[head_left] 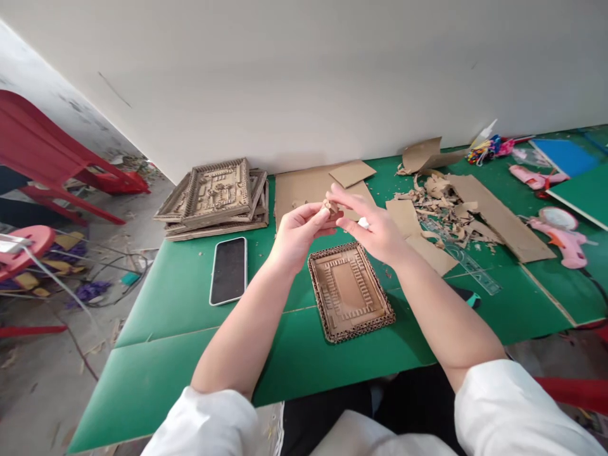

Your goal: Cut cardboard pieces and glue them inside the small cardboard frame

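Above the table, my left hand pinches a small folded cardboard piece between thumb and fingers. My right hand meets the same piece from the other side, its fingertips over the top and its thumb lower down. Part of the piece is hidden by the fingers. A small white spot shows by the right hand's fingers; I cannot tell what it is. Just below both hands lies a rectangular cardboard frame panel, with a corrugated rim and rows of short ridged strips around a plain centre.
Left of my hands are stacked decorated cardboard panels and a phone. Cardboard sheets lie behind. To the right are torn cardboard scraps, a clear ruler, a pink glue gun and a cutter.
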`<state>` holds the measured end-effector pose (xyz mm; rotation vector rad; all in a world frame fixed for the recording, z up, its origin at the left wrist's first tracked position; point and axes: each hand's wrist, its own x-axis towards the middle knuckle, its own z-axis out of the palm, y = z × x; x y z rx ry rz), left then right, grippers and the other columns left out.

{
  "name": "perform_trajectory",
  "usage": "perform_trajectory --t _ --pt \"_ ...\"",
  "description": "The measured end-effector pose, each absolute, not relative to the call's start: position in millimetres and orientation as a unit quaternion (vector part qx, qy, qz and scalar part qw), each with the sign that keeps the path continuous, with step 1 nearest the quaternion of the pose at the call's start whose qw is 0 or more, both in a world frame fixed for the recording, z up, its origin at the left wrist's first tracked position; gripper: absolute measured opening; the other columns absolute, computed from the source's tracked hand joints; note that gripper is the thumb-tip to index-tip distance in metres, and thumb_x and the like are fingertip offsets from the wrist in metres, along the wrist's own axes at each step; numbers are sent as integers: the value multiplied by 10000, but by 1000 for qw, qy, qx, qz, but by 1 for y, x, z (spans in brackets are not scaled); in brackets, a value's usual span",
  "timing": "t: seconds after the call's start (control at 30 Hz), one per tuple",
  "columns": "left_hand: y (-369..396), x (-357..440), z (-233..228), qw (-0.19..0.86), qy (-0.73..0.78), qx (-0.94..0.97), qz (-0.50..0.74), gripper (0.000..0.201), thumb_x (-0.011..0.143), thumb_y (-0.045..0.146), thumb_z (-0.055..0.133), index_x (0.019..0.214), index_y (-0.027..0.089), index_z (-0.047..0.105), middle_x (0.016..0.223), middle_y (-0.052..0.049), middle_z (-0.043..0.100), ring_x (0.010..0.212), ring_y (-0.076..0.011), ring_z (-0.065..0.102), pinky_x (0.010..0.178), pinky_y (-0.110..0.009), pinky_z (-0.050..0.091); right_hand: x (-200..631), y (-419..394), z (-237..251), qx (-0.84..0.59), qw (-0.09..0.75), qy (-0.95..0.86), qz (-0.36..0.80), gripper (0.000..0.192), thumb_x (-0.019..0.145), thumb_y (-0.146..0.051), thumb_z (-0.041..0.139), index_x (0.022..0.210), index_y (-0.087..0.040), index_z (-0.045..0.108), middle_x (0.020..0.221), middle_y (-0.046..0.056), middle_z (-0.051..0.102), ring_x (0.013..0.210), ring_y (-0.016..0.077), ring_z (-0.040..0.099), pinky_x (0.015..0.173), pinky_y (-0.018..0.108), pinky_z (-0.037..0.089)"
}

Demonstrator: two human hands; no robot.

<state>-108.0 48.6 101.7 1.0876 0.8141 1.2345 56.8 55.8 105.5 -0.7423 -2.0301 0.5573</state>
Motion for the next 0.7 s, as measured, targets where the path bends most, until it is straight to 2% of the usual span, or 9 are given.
perform_trajectory --t 0.13,0.23,0.4,0.57,0.7 --pt "49 -114 104 605 363 518 484 308 650 401 746 794 146 651 706 -21 699 668 -126 672 644 -240 532 62 54 111 -299 478 -794 229 314 839 -252 585 1145 -317 617 1094 -2 666 1024 155 602 923 368 506" --pt "49 -116 105 584 369 548 471 281 631 345 761 790 142 649 697 -19 693 664 -117 657 642 -236 519 61 52 113 -304 496 -781 227 175 821 -226 605 962 -279 693 941 -2 689 895 132 626 812 314 526" --pt "48 -114 108 537 387 562 495 216 671 245 724 835 151 620 779 -19 675 738 -105 640 632 -213 501 55 49 115 -367 519 -730 253 86 805 -247 610 808 -231 694 833 -2 674 774 112 607 651 256 498" --pt "49 -111 105 593 321 519 525 233 678 205 703 837 191 533 838 7 633 779 -94 621 675 -224 538 52 51 114 -411 504 -669 360 132 785 -304 602 764 -186 657 718 -7 644 648 97 577 565 240 448" --pt "51 -110 102 604 297 501 544 299 667 170 707 898 206 522 798 23 606 701 -63 592 680 -206 532 52 55 112 -433 492 -656 375 166 777 -331 593 722 -177 621 661 -15 604 589 87 528 522 234 405"
